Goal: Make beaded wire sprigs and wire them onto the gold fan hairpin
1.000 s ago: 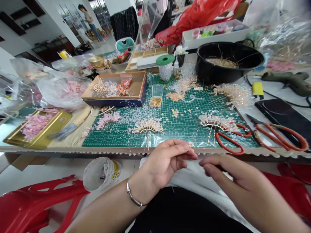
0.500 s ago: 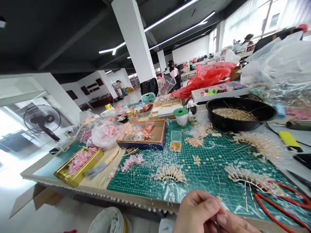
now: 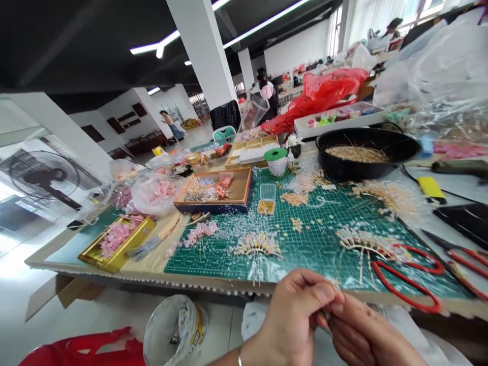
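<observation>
My left hand (image 3: 295,310) and my right hand (image 3: 368,325) meet at the front edge of the table, fingertips pinched together. Whatever sits between them is too small and hidden to make out. Just beyond, on the green cutting mat (image 3: 305,264), lies a beaded hair comb (image 3: 257,246) with two long prongs. To the right, another beaded hairpiece (image 3: 366,241) rests by red scissor handles (image 3: 409,295). A pink flower hairpiece (image 3: 200,233) is at the mat's left. Clear beads (image 3: 236,226) and small flower pieces (image 3: 296,224) are scattered across the mat.
A black basin (image 3: 339,165) of thin gold wires stands behind the mat. Scissors (image 3: 455,246) lie at right. At left are a gold tin (image 3: 89,254) of pink flowers and a shallow box (image 3: 244,206). Below the table edge stands a white bucket (image 3: 152,330).
My view has tipped downward, so both hands and the bucket show more fully. My fingertips stay pinched together. A person in the background now appears upright.
</observation>
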Motion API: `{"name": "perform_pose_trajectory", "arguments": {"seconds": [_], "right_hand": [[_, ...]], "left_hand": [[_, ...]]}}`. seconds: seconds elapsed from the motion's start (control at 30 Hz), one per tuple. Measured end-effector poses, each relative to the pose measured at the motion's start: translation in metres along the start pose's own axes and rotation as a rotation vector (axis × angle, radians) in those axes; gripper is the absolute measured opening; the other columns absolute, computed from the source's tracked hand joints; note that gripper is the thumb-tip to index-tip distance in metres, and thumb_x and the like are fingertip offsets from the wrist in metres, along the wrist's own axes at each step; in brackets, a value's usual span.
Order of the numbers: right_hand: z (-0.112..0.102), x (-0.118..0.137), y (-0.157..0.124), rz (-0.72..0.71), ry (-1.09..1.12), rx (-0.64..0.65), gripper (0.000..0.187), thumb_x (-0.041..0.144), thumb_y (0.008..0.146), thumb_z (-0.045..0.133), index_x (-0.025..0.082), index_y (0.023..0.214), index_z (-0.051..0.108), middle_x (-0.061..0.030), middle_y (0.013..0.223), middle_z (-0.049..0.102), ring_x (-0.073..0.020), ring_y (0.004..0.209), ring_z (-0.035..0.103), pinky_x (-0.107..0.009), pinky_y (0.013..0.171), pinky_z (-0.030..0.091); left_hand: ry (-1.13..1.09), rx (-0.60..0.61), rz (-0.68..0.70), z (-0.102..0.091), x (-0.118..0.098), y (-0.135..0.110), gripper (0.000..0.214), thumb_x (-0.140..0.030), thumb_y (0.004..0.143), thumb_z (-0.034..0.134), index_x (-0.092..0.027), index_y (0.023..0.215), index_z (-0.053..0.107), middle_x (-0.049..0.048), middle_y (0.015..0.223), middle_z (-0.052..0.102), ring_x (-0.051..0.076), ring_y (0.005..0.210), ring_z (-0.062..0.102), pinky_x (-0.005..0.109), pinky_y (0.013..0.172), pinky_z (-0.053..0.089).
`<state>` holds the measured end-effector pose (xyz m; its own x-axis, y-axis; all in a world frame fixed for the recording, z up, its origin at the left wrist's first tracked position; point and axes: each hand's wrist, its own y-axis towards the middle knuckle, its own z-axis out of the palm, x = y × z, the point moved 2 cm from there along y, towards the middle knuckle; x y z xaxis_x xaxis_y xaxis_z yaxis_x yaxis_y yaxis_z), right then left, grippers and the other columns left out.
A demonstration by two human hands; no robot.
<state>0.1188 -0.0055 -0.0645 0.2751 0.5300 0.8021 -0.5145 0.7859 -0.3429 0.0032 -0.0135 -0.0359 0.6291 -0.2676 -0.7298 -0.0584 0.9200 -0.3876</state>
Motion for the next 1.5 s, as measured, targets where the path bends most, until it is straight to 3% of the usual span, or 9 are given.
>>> {"name": "perform_pose_trajectory", "arguments": {"seconds": [0.17,0.37,0.47,0.53,0.67,0.87,1.17,1.3,1.5], "right_hand": [[-0.009,0.005,-0.010,-0.060,-0.295,-0.092,0.040,0.055,0.081,0.067,0.022,0.072,0.047,0.0082,0.060,0.027,-0.0087,0.053,0.020,-0.022,0.047,0.022],[-0.043,0.002,-0.036,0.017,-0.644,0.020,0.019,0.021,0.081,0.065,0.020,0.066,0.053,0.0059,0.058,0.038,-0.0095,0.055,0.034,-0.020,0.047,0.028],[-0.056,0.032,-0.036,-0.028,-0.731,0.068,0.017,0.035,0.089,0.067,0.022,0.077,0.069,-0.0011,0.074,0.062,-0.0164,0.073,0.056,-0.023,0.060,0.047],[-0.058,0.060,-0.030,-0.128,-0.793,0.010,0.029,0.049,0.094,0.062,0.025,0.104,0.076,-0.0069,0.099,0.073,-0.0217,0.087,0.065,-0.029,0.071,0.055],[-0.045,0.087,-0.011,-0.059,-0.798,0.126,0.050,0.062,0.096,0.054,0.019,0.085,0.076,-0.0066,0.077,0.070,-0.0162,0.065,0.062,-0.026,0.060,0.054],[-0.045,0.070,-0.001,0.087,-0.537,0.098,0.030,0.048,0.081,0.079,0.019,0.085,0.074,-0.0023,0.077,0.068,-0.0111,0.062,0.054,-0.021,0.054,0.046],[-0.039,0.058,-0.010,-0.238,-0.910,-0.075,0.031,0.050,0.095,0.064,0.024,0.080,0.065,0.0001,0.073,0.066,-0.0154,0.069,0.061,-0.025,0.061,0.049],[-0.042,0.050,-0.007,-0.285,-0.799,-0.145,0.023,0.049,0.094,0.066,0.027,0.099,0.067,-0.0001,0.083,0.068,-0.0163,0.075,0.063,-0.024,0.064,0.053],[-0.044,0.030,-0.003,-0.168,-0.805,-0.119,0.027,0.052,0.092,0.067,0.027,0.094,0.076,-0.0040,0.097,0.075,-0.0222,0.093,0.069,-0.033,0.084,0.056]], "left_hand": [[0.110,-0.012,-0.027,0.002,-0.017,-0.006,0.018,-0.024,0.072,0.083,-0.013,0.072,0.070,0.0036,0.077,0.073,0.003,0.050,0.043,0.020,0.053,0.030],[0.193,-0.021,-0.007,-0.003,-0.020,-0.005,0.013,-0.024,0.075,0.080,-0.016,0.074,0.070,0.0025,0.077,0.074,0.006,0.054,0.047,0.020,0.055,0.033],[0.286,0.011,-0.006,-0.006,-0.019,-0.006,0.012,-0.026,0.078,0.079,-0.017,0.079,0.072,0.0040,0.080,0.075,0.011,0.068,0.059,0.020,0.057,0.038],[0.377,0.055,-0.030,-0.008,-0.017,-0.007,0.014,-0.030,0.081,0.080,-0.017,0.084,0.073,0.0046,0.083,0.076,0.013,0.075,0.063,0.021,0.057,0.038],[0.489,0.153,-0.060,-0.006,-0.018,-0.007,0.019,-0.033,0.080,0.083,-0.017,0.085,0.074,0.0031,0.081,0.073,0.014,0.076,0.063,0.022,0.058,0.039],[0.380,0.210,-0.190,-0.007,-0.015,-0.004,0.016,-0.028,0.081,0.080,-0.015,0.081,0.070,0.0022,0.077,0.072,0.011,0.069,0.060,0.021,0.055,0.037],[0.199,0.263,-0.332,-0.012,-0.004,0.004,0.024,-0.033,0.078,0.084,-0.014,0.078,0.069,0.0035,0.075,0.072,0.012,0.072,0.066,0.022,0.053,0.032],[0.078,0.157,-0.333,-0.014,-0.005,0.007,0.023,-0.032,0.076,0.086,-0.015,0.078,0.071,0.0032,0.077,0.073,0.012,0.075,0.068,0.021,0.054,0.031],[-0.089,0.016,-0.243,-0.019,-0.002,0.012,0.015,-0.025,0.078,0.085,-0.014,0.082,0.074,0.0037,0.084,0.074,0.011,0.080,0.065,0.019,0.060,0.039]]}}
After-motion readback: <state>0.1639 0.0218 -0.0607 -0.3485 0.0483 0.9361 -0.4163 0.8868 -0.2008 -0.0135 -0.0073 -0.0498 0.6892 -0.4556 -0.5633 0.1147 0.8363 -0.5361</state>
